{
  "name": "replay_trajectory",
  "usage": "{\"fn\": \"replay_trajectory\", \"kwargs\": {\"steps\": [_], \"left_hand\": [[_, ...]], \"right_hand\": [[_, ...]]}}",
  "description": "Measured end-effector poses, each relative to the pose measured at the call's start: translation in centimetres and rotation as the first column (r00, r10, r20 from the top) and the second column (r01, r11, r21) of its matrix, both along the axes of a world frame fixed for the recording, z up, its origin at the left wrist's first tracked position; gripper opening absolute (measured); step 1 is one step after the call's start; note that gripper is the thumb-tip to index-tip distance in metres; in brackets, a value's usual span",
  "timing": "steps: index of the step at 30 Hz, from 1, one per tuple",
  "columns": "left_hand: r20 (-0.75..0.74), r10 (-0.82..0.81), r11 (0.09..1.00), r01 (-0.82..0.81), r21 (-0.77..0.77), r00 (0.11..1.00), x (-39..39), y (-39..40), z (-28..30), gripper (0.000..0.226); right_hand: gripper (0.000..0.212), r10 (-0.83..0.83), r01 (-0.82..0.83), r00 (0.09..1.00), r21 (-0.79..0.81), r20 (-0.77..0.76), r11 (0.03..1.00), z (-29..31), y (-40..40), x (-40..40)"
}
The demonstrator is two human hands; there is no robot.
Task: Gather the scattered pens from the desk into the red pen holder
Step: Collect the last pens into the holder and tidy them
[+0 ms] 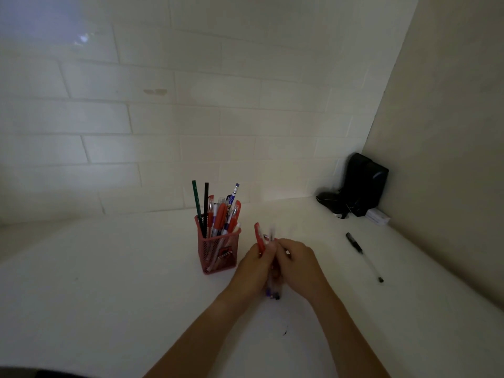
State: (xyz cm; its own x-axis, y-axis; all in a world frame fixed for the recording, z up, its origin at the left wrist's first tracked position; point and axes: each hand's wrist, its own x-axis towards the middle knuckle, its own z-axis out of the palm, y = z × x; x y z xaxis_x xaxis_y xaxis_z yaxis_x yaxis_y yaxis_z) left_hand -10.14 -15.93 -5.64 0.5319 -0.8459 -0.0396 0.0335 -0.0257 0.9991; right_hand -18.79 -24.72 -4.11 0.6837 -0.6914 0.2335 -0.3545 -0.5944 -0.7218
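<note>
Red mesh pen holder [218, 249] stands on the white surface [109, 268], already stuffed. Just right of it, left hand [255, 268] and right hand [296, 264] together clasp a blurred bundle of pens [263, 240]; one black pen [364, 256] lies apart.

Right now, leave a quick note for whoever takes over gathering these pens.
Left hand and right hand are together, both closed on a blurred bundle of pens just right of the red pen holder.
Done: the holder already stands full of pens and pencils.
Left: drop the bundle in, then fetch the black pen lying alone on the desk to the right.
</note>
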Motion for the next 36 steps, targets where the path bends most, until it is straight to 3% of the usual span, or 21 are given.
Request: {"fn": "replay_trajectory", "kwargs": {"steps": [4, 6, 9, 12, 15, 20, 22, 24, 27, 32, 34, 36], "left_hand": [[0.114, -0.017, 1.000, 0.019, -0.012, 0.993, 0.9, 0.6, -0.2, 0.023], [0.084, -0.006, 1.000, 0.005, 0.009, 0.996, 0.9, 0.9, -0.2, 0.019], [0.035, -0.007, 1.000, 0.007, 0.004, 0.999, 0.7, 0.9, -0.2, 0.021], [-0.114, 0.007, 0.999, -0.011, -0.039, 0.993, 1.1, 0.6, -0.2, 0.022], [-0.292, 0.017, 0.998, -0.036, -0.059, 0.956, 1.3, 0.7, -0.1, 0.021], [-0.344, 0.023, 0.999, -0.035, -0.029, 0.939, 1.2, 0.1, -0.6, 0.028], [-0.360, 0.031, 0.999, -0.043, -0.025, 0.932, 1.4, -0.1, -0.8, 0.028], [-0.321, 0.042, 0.999, -0.046, -0.006, 0.946, 1.6, -0.2, -1.2, 0.028], [-0.345, 0.075, 0.997, -0.078, 0.007, 0.936, 1.9, -0.3, -1.5, 0.029], [-0.408, -0.070, 0.995, 0.034, -0.093, 0.910, 1.7, 0.0, -1.0, 0.027], [-0.388, -0.078, 0.995, 0.045, -0.093, 0.918, 1.6, 0.1, -0.9, 0.018], [-0.378, -0.022, 0.998, -0.001, -0.061, 0.926, 1.6, 0.1, -0.9, 0.015]], "right_hand": [[0.026, 0.015, -0.017, 0.999, 0.052, 0.034, 0.998, 0.0, -1.0, -0.4], [0.021, -0.100, 0.109, 0.992, -0.114, 0.080, 0.987, -0.5, -1.9, -0.6], [0.031, -0.220, 0.161, 0.969, -0.384, -0.116, 0.909, -2.1, -3.2, -0.9], [0.032, -0.242, 0.149, 0.938, -0.338, -0.250, 0.929, -2.8, -3.7, -0.7], [0.009, -0.261, 0.205, 0.946, -0.270, -0.192, 0.941, -2.7, -3.5, -0.5], [0.006, -0.310, 0.314, 0.949, -0.151, 0.052, 0.937, -1.4, -2.0, -1.1], [0.006, -0.218, 0.224, 0.970, -0.050, 0.110, 0.973, -0.2, -0.8, -1.3], [0.006, -0.074, 0.073, 0.997, 0.039, 0.031, 0.997, 0.4, 0.8, -1.1], [0.012, 0.022, -0.033, 0.988, -0.070, -0.150, 0.997, 0.3, 1.8, -0.5], [0.023, 0.000, -0.003, 0.995, -0.032, -0.102, 0.999, 0.3, -1.4, -2.0], [0.027, -0.084, 0.079, 0.995, -0.088, -0.057, 0.993, -0.1, -2.7, -2.5], [0.024, -0.273, 0.279, 0.960, -0.182, 0.060, 0.943, -0.6, -4.2, -3.2]]}}
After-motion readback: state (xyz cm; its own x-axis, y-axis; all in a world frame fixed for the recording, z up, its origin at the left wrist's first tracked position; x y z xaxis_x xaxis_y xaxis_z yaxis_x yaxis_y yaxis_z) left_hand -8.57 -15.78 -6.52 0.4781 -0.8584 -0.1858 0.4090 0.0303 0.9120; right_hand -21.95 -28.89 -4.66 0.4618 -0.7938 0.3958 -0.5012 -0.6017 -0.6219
